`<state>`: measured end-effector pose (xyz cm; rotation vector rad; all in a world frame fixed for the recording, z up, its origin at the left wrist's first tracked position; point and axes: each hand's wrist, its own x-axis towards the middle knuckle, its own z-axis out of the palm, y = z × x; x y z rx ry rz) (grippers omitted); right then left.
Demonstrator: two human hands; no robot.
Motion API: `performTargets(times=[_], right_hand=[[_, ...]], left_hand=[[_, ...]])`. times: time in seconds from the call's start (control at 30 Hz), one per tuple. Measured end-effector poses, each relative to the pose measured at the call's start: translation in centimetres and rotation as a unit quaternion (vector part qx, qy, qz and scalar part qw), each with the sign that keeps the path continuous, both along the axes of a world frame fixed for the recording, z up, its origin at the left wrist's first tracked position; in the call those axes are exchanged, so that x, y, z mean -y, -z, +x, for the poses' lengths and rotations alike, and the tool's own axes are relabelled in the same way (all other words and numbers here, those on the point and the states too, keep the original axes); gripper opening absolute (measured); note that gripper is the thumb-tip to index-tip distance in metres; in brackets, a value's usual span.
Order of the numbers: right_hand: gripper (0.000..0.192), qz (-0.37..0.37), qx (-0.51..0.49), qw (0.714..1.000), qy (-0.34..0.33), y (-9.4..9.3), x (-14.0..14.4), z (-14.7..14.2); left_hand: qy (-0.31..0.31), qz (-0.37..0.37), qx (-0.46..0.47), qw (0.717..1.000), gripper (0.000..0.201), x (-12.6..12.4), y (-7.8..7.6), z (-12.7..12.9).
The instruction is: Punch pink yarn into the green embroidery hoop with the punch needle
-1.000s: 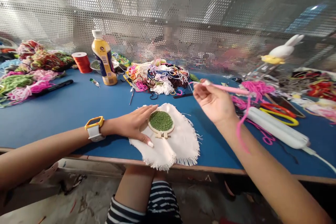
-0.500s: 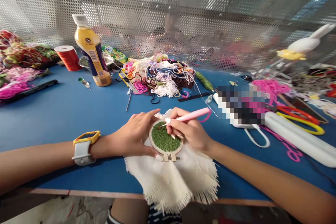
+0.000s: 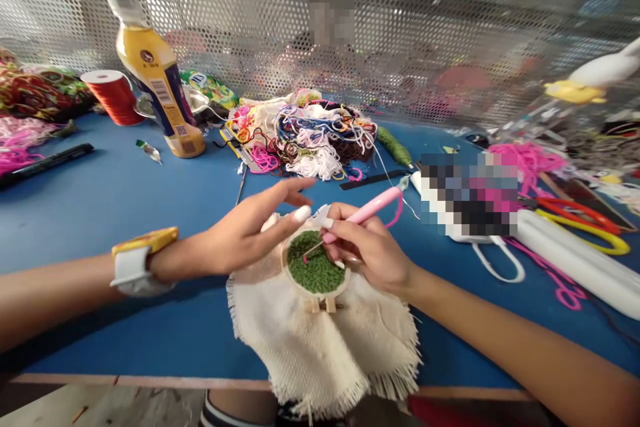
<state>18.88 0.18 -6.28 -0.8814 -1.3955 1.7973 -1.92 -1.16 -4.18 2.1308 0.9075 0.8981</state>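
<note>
A small embroidery hoop [image 3: 327, 294] lies on the table, with cream fringed cloth [image 3: 305, 340] spreading from it over the near edge. Dense green yarn stitching [image 3: 317, 277] fills the hoop. My right hand [image 3: 377, 253] pinches a pink punch needle [image 3: 377, 204] above it, and pink yarn [image 3: 395, 213] loops from the handle's back end. At the needle's tip, a speck of pink yarn [image 3: 305, 259] shows against the green. Lifted over the hoop's left side, my left hand [image 3: 245, 230] has its fingers apart and holds nothing. A watch [image 3: 143, 260] is on that wrist.
Tangled yarn [image 3: 320, 137] is heaped at the back. Left of it stand a yellow drink bottle [image 3: 155, 80] and a red thread spool [image 3: 113, 97]. Yellow-and-orange-handled scissors [image 3: 590, 230] and a long white object [image 3: 580, 260] lie right. A perforated metal panel [image 3: 240, 20] rises behind.
My left hand has let go of the hoop and risen off it. My right hand has shifted slightly, keeping the punch needle over the green stitching. The view has moved a little.
</note>
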Motion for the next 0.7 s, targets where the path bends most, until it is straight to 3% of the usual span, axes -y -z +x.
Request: performTargets(times=[0.17,0.3,0.5,0.7], right_hand=[[0.022,0.053,-0.006,0.994,0.095,0.2,-0.5,-0.4],[0.028,0.133,-0.003,0.979,0.152,0.6,-0.9,0.3],[0.032,0.149,0.025,0.971,0.184,0.2,-0.4,0.7],[0.037,0.143,0.061,0.974,0.167,0.2,0.1,0.2]], left_hand=[[0.112,-0.003,0.031,0.993,0.046,-4.3,-3.1,4.3],[0.178,-0.020,0.018,0.984,0.033,-5.3,-4.3,7.8],[0.142,-0.047,0.077,0.986,0.032,-5.3,-4.5,10.3],[0.127,-0.124,0.118,0.977,0.030,-5.6,-4.5,12.5]])
